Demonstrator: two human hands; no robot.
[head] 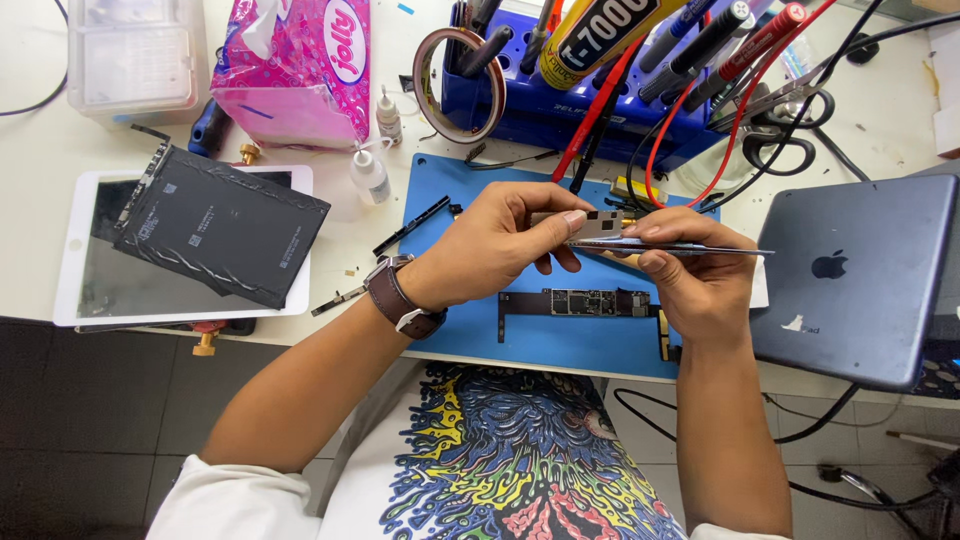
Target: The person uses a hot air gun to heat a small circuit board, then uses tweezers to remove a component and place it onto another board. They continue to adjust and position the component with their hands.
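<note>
Pinched in left hand [495,245], small metal shield [598,224] (flat, perforated) meets thin tweezers [680,247].

A: Place type?
B: Electronics repair workshop. A blue work mat [440,215] is laid on the bench, a blue tool rack [560,110] is stocked far, a detached tablet screen [90,290] is seen left.
A: More?
B: A bare logic board [585,302] is laid near.
</note>
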